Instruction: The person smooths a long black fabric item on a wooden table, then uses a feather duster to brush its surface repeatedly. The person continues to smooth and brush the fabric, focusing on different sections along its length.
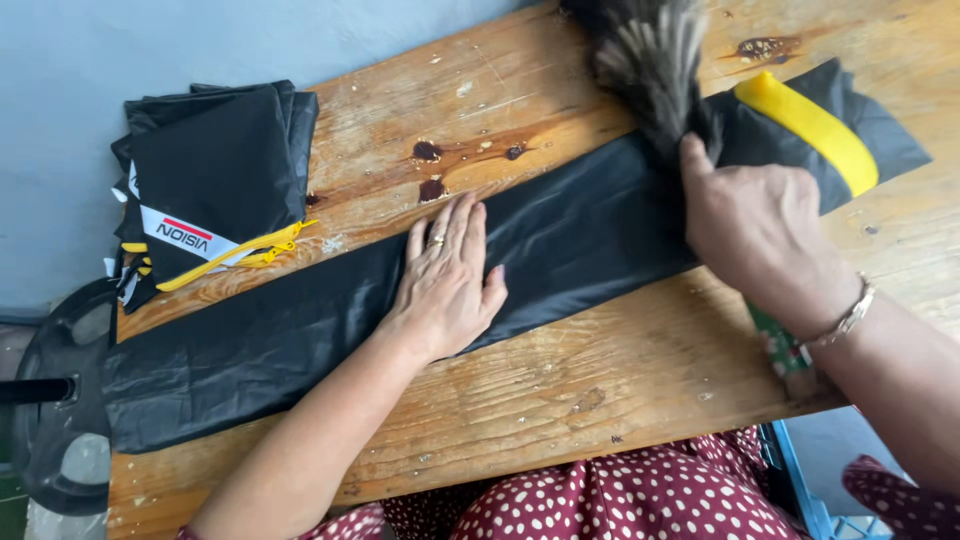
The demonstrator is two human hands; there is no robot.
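A long black fabric strip with a yellow band near its right end lies diagonally across the wooden bench. My left hand presses flat on the middle of the strip, fingers spread. My right hand grips the handle end of a feather duster, whose brown and white feathers rest on the fabric just left of the yellow band.
A stack of folded black fabric pieces with yellow cords and a white stripe sits at the bench's far left. A dark round metal object stands off the left end. A grey floor lies beyond. A blue crate edge shows below right.
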